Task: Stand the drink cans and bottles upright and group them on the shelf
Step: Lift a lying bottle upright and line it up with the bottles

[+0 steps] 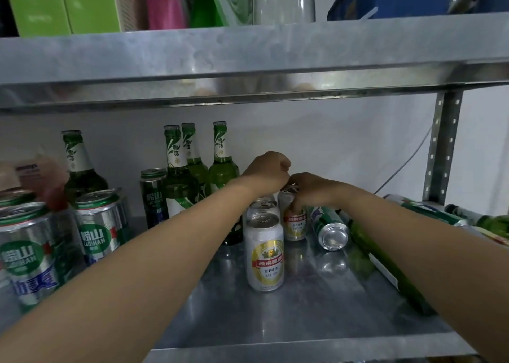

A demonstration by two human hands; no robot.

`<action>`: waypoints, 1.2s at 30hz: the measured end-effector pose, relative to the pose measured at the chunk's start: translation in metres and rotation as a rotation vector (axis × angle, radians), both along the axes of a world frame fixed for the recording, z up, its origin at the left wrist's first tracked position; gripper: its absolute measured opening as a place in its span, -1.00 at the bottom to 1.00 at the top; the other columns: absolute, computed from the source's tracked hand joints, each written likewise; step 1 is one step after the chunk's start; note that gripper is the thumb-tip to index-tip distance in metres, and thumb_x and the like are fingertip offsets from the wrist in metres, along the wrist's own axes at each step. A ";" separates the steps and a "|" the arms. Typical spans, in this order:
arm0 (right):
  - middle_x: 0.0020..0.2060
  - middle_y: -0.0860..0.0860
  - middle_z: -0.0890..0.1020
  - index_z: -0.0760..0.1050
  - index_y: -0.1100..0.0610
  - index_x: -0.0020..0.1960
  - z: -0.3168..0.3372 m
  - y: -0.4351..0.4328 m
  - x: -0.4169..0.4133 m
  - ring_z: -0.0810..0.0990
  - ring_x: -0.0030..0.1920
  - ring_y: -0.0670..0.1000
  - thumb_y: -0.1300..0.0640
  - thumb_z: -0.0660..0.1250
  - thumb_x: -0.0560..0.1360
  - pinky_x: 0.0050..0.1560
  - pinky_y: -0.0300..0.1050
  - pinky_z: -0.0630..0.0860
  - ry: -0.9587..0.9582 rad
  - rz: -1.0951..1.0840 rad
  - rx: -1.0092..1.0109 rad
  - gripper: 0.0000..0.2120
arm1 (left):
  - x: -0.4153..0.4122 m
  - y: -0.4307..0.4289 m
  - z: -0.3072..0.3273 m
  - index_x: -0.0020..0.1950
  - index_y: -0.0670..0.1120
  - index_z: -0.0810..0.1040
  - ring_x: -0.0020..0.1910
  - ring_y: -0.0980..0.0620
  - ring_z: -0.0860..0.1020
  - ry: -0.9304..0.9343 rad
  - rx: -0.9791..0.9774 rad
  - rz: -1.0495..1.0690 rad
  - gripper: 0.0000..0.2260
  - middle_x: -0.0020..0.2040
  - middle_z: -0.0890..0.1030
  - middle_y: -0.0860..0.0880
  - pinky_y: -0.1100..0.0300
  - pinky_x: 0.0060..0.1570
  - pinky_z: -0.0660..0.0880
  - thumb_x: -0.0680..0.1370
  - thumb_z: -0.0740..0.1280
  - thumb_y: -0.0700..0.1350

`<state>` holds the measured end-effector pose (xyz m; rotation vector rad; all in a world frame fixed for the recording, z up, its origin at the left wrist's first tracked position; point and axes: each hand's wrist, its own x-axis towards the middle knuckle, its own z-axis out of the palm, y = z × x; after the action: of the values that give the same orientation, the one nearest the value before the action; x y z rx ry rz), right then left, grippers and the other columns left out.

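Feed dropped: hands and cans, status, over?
Right hand grips upright white-and-gold drink can by its top. Left hand fisted, nothing seen in it. Green-and-silver can and green glass bottle lie beside.

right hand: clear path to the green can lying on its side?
Probably yes: the green can lies just right of the right hand, nothing between, but that hand grips a white can now.

Storeroom or stockroom, probably.
Bare galvanised steel racking point(248, 59) with a perforated upright point(443, 148) stands against a plain white wall point(330, 142); beer bottles point(176, 186) and cans point(265, 252) below, green boxes point(63, 4) crowded above.
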<state>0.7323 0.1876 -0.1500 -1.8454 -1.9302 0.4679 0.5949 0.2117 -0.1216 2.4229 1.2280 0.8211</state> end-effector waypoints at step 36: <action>-0.04 0.10 0.56 0.54 0.21 0.15 -0.035 -0.154 0.057 0.50 -0.03 0.07 0.07 0.32 0.51 -0.01 -0.14 0.44 -0.289 -0.276 -0.152 -0.71 | 0.102 -0.132 -0.093 0.14 -0.23 0.51 -0.36 -0.03 0.56 -0.416 -0.819 0.066 -0.78 -0.14 0.61 -0.16 0.19 -0.37 0.56 0.59 0.25 -0.13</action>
<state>0.7896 0.0338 -0.1847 -2.3465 -1.8118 0.2775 0.6971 0.0794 -0.2149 1.4828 1.1681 0.6192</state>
